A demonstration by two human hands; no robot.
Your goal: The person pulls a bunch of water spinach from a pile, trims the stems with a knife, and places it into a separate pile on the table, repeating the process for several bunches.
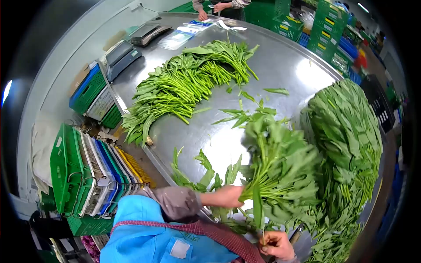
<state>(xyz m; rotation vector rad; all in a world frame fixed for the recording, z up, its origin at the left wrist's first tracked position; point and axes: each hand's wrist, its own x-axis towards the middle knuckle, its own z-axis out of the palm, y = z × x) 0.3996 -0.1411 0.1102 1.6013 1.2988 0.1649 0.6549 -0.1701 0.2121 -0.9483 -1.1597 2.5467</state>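
Note:
My left hand (226, 196) is closed round the stem ends of a bunch of leafy greens (280, 162), whose leaves fan out up and to the right, slightly blurred. Below it, near the table's front edge, my right hand (277, 244) has its fingers pinched on a thin stem with a long leaf. A knife handle (296, 234) shows just beside this hand. A large pile of greens (346, 131) stands at the right. Bundled greens (184, 83) lie in a curved row farther back. Loose leaves (206, 173) are scattered near my left hand.
The metal table (171, 140) carries scales (120, 57) and plastic bags (182, 36) at the back left. Stacked crates (70, 171) stand at the left, more crates (324, 35) at the back right. A co-worker's hands (221, 7) hold something small at the far edge.

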